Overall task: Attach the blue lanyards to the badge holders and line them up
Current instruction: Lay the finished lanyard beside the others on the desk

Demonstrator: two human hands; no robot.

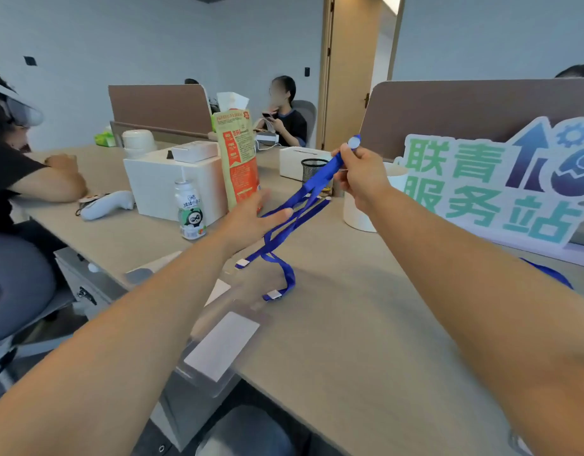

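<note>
The right hand (359,179) grips the blue lanyards (303,205) (ends blurred); the left hand (251,218), relaxed, touches the strands; the badge holders (223,343) are smeared.

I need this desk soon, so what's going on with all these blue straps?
A person is sorting blue lanyards. The right hand grips the bunch by one end, lifted above the table, while the open left hand reaches to the hanging straps. Their clip ends trail on the table. A clear badge holder lies at the near edge, seemingly unattached.
</note>
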